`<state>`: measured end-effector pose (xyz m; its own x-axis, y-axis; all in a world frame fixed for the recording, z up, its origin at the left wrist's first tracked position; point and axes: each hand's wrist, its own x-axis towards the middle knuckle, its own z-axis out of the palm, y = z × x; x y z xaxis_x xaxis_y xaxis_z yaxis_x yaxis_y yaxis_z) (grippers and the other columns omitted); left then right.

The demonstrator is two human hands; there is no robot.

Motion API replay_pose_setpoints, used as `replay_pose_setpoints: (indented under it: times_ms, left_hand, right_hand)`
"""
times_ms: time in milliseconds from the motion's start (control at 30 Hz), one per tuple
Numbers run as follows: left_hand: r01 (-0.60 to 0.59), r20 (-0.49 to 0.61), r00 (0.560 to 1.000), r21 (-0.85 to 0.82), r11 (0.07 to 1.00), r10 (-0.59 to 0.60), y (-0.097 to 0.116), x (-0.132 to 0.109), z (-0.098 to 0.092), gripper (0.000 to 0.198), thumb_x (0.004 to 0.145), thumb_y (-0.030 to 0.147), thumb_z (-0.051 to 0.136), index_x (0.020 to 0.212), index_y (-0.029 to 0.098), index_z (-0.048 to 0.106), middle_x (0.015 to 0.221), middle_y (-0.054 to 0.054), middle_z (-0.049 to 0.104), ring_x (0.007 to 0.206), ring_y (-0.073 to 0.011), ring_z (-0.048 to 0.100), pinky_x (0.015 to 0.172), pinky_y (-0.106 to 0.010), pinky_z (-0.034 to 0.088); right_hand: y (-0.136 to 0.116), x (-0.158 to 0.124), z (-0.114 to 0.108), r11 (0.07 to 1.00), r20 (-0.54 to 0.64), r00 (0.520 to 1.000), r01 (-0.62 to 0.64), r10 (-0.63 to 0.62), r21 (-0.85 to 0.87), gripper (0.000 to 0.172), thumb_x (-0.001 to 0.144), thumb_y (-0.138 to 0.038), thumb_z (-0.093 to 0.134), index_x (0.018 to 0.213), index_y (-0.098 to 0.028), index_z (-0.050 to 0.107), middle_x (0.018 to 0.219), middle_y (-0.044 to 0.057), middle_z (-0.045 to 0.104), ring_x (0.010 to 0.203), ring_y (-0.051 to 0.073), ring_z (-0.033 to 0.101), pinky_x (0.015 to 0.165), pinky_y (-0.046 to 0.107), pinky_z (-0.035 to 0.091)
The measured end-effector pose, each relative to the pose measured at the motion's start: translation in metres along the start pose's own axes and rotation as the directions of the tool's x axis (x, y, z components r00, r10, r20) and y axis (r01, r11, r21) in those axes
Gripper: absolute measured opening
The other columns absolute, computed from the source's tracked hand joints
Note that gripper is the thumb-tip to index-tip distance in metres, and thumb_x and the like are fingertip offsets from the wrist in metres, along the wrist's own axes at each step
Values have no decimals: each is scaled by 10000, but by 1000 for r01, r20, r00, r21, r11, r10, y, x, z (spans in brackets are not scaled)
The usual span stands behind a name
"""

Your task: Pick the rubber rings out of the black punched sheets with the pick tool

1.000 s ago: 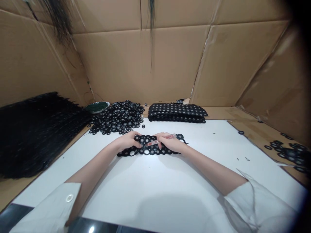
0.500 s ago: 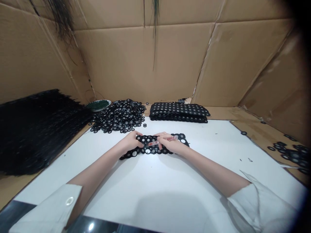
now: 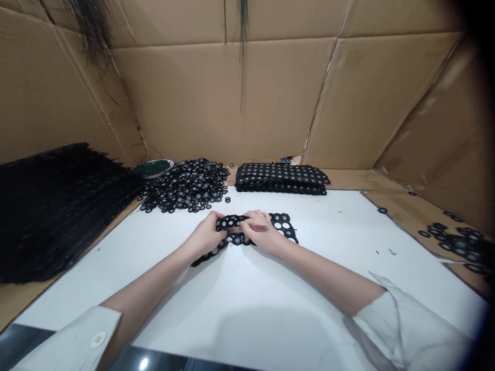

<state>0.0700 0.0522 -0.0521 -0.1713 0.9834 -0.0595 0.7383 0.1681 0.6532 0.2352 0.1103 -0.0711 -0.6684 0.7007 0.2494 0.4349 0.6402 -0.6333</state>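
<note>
Two bare hands, one left (image 3: pixel 207 233) and one right (image 3: pixel 260 232). One panel of joined black rings (image 3: pixel 284 218). One reddish pen-like tool (image 3: pixel 234 230). Two pale sleeves (image 3: pixel 65 342), one visible button (image 3: pixel 98 339). One bowl (image 3: pixel 172 164). At least two stacked panels (image 3: pixel 280 175). One heap of loose rings (image 3: pixel 189 185), uncountable. One mass of black strands (image 3: pixel 58 216). Two hanging tufts (image 3: pixel 91 28).

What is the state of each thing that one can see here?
Left hand: closed on mat
Right hand: closed on tool
Mat: bent, partly hidden
Tool: held, partly hidden
Ring heap: loose, piled
Mat stack: layered
Bowl: upright, green bits inside
Black strands: laid together in a mass
Right-side rings: loose, scattered
</note>
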Motion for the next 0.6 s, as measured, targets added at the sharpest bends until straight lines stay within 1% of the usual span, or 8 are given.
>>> replay_pose_setpoints:
  times_ms: [100,167,233,267,333,433,500,600]
  left_hand:
    - [-205,16,977,310,928,211,-6,7,-14,359,692,216,499,1047,207,443,950,-67,575,924,-247,515,791,-371,387]
    - [-338,-6,925,447,828,380,-10,12,-22,430,682,219,528,1098,194,422,1075,-93,524,1067,-276,424,890,-411,315]
    - [-424,-8,871,495,759,491,-12,13,-28,451,680,253,553,1102,179,411,1128,-102,480,1105,-270,383,901,-387,306]
    - [-448,17,863,490,748,505,-12,13,-31,420,681,287,562,1065,181,428,1101,-92,487,1071,-258,405,863,-355,335]
    - [-450,117,887,442,776,447,-10,10,-35,333,669,365,578,936,198,469,945,-48,532,894,-217,485,707,-284,384]
    - [-376,262,920,374,848,292,-8,8,-38,302,603,423,622,772,212,487,730,8,540,639,-161,484,518,-235,323]
    - [-347,294,923,352,869,250,-8,8,-39,262,598,410,622,726,215,504,684,17,550,589,-147,476,490,-230,294]
    - [-360,297,919,364,859,260,-7,8,-39,181,633,381,586,696,220,532,647,21,565,565,-141,483,484,-232,277]
  right_hand:
    - [0,4,-7,999,39,999,-22,20,39,384,825,-226,319,459,-169,423,753,13,551,927,176,443,875,340,275]
    - [2,5,-10,996,57,998,-44,40,74,376,809,-218,318,443,-171,386,715,14,552,905,171,466,853,315,299]
    - [4,5,-9,991,17,998,-69,68,114,347,800,-233,336,465,-179,405,780,19,571,926,167,475,857,302,311]
    - [5,5,-7,988,-27,997,-74,78,134,321,796,-247,355,491,-181,430,857,25,578,965,167,467,879,302,305]
    - [8,3,-3,986,-132,989,-43,65,159,255,783,-265,403,551,-185,472,1015,34,552,1067,172,420,929,310,277]
    - [9,0,1,988,-235,972,42,-6,149,160,761,-271,459,628,-195,503,993,40,539,1073,183,416,919,324,292]
    - [7,0,0,971,-211,977,26,26,239,131,775,-282,444,709,-201,524,866,26,546,951,173,489,833,309,352]
    - [2,1,-5,883,-79,987,-88,139,461,226,814,-316,373,759,-187,551,654,-6,513,694,132,533,651,248,388]
